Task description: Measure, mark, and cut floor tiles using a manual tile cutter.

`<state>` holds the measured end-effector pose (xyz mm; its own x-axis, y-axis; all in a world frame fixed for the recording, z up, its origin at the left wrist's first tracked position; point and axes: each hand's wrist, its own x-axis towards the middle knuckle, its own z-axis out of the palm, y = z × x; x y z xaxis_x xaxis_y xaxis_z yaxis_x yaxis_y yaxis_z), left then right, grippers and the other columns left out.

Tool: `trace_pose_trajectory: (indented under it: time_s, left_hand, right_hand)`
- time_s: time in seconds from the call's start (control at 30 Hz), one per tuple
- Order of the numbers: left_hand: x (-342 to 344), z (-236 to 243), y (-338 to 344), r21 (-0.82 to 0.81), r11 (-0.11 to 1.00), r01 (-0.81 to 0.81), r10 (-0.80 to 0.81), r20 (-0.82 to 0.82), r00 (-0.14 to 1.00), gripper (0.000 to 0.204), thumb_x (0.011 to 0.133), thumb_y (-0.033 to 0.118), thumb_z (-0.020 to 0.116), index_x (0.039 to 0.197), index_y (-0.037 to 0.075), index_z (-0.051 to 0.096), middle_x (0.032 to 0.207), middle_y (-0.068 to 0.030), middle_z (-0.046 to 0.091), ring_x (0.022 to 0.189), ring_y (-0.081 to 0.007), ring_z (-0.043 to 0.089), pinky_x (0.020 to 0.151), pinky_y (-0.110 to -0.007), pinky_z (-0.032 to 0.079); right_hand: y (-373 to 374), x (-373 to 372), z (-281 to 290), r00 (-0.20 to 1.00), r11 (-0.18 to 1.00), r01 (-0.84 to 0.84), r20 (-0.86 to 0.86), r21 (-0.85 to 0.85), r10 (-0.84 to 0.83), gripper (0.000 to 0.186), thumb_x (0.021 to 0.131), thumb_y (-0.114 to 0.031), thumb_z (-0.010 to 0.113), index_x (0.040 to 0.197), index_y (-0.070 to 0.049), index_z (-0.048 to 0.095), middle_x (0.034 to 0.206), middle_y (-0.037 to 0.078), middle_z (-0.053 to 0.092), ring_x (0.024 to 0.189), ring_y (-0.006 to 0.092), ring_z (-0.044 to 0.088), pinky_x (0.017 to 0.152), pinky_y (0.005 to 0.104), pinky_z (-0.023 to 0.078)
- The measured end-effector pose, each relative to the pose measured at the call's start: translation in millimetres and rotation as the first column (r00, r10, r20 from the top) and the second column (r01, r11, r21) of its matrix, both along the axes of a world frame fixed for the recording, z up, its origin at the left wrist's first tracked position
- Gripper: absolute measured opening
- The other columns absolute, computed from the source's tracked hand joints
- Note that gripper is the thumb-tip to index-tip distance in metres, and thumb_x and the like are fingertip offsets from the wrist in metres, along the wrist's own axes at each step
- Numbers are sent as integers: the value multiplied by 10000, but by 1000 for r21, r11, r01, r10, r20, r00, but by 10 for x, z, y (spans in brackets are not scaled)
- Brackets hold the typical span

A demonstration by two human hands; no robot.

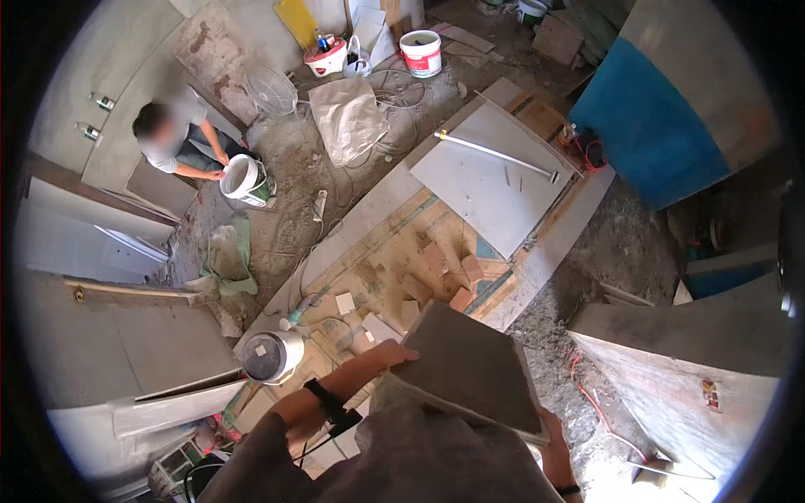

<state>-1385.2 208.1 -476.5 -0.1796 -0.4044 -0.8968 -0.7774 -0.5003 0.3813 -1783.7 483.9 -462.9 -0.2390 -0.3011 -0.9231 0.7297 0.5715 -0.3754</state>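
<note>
Fingers (406, 355) of both hands (387, 358) (553, 453) clasping grey slab (470, 366), bricks (416, 287) beyond, white bucket (292, 352) leftward

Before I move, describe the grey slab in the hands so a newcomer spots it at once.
Find the brown sheet lying diagonally across the floor. Toward its near end, the left hand and right hand hold the grey slab before the body. Broad, flat and dark, it is far larger than the reddish blocks beyond and darker than the white board.
</note>
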Motion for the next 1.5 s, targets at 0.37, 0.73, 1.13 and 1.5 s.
trace_pose_trajectory:
  time_s: [0.37, 0.73, 1.13, 1.5]
  left_hand:
    - [910, -511, -2210, 127, 992, -8, 15, -60, 998, 624, 805, 444, 793, 1105, -97, 710, 1027, -171, 743, 904, -258, 718, 808, -366, 550]
    - [1361, -529, -4832, 256, 921, 293, -240, -218, 946, 522, 863, 324, 748, 1146, -110, 688, 1101, -198, 722, 971, -277, 694, 853, -394, 528]
    - [517, -827, -5827, 247, 736, 630, -628, -98, 772, 481, 875, 301, 757, 1098, -116, 671, 1029, -165, 724, 899, -243, 694, 776, -387, 546]
    - [372, -1666, -6443, 297, 863, 408, -458, 120, 881, 747, 844, 330, 785, 1380, -97, 487, 1249, -215, 645, 1101, -299, 646, 958, -446, 505]
  right_hand:
    - [-1994, 872, -370, 998, 999, 37, 58, -36, -35, 348, 988, -205, 575, 1204, 60, 643, 1089, 166, 714, 970, 252, 706, 899, 376, 570]
    - [-3166, 2914, -302, 915, 923, 385, 122, 18, -385, 379, 959, -222, 608, 1212, 58, 637, 1146, 197, 702, 962, 335, 708, 850, 460, 579]
    - [-3909, 3999, -524, 687, 663, 688, 29, 297, -726, 326, 908, -253, 689, 1048, 41, 711, 960, 136, 722, 797, 263, 700, 734, 417, 567]
    - [-4412, 3907, -1924, 705, 685, 629, 102, 369, -702, 357, 877, -266, 740, 1027, 58, 738, 922, 105, 725, 770, 220, 685, 719, 370, 542]
